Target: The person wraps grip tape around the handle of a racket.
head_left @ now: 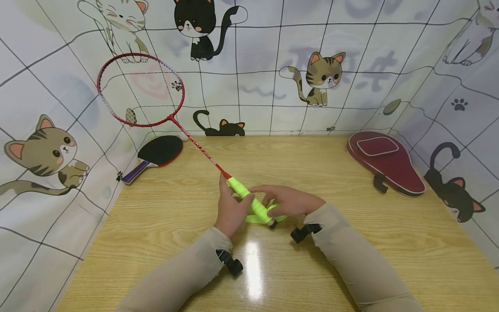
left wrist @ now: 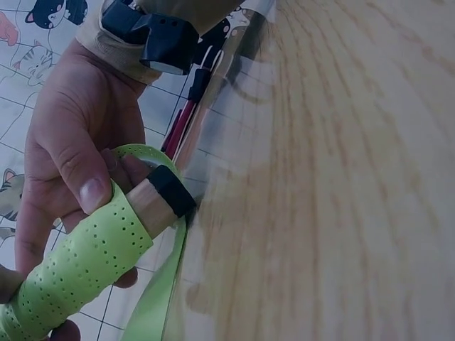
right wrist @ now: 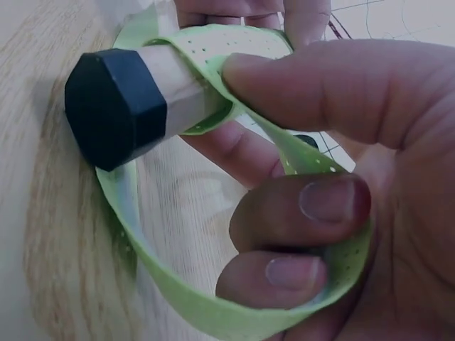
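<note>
A red badminton racket [head_left: 195, 143] slants across the head view, its head at the upper left. Perforated yellow-green tape [left wrist: 92, 249] wraps its handle, leaving bare wood and a black end cap [right wrist: 114, 110] uncovered. My left hand [head_left: 231, 211] grips the wrapped handle, thumb on top. Around the cap end, my right hand [head_left: 290, 201] presses its thumb on the tape at the wrap's edge, while its curled fingers hold the loose tape [right wrist: 227, 320], which loops below the handle.
A black paddle [head_left: 161, 150] with a purple handle lies at the table's back left. At the back right is a dark red paddle case [head_left: 382, 160]. A cat-patterned cloth [head_left: 257, 65] stands behind and beside the wooden table [head_left: 156, 229].
</note>
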Demonstrator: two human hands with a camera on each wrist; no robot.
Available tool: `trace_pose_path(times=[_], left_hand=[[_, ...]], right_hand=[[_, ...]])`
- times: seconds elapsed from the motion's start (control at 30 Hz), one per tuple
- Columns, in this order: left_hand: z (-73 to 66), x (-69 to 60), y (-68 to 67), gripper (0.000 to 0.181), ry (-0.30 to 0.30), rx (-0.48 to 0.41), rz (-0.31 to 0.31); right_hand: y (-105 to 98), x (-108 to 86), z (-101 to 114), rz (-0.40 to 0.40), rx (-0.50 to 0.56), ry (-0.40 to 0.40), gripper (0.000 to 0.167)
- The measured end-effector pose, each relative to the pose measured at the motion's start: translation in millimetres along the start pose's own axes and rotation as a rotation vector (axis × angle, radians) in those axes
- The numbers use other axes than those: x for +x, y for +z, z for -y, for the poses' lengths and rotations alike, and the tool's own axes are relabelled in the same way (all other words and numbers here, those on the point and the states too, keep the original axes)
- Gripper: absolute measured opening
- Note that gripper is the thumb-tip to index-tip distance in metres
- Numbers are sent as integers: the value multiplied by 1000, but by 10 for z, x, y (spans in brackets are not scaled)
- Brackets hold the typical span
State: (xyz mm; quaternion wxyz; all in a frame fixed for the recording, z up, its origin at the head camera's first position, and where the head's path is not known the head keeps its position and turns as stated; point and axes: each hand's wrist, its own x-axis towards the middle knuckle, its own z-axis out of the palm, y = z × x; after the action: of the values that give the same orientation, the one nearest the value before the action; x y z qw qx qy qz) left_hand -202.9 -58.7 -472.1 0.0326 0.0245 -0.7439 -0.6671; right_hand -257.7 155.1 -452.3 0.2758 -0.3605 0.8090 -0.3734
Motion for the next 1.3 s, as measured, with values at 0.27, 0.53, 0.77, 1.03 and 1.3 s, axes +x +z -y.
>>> trace_pose_path(times=[0.27,0.53,0.77,1.03,1.3], left_hand=[[-3,10,5,110,0,-35,-4],[-1,2,-10,113,-1,-3,-3],[-22,-10,-6,110,-8,11,-8],[-4,3,0,109,-7,-11,-19],[1,4,-7,112,7,-18,9]], right_hand=[[-8,-3,11,38,65,13,82],[7,1,12,4,13,5,80],[-3,-6,13,10,22,-9,81],[11,1,1,25,50,-20,84],[5,13,-11,2,33,-23,80]])
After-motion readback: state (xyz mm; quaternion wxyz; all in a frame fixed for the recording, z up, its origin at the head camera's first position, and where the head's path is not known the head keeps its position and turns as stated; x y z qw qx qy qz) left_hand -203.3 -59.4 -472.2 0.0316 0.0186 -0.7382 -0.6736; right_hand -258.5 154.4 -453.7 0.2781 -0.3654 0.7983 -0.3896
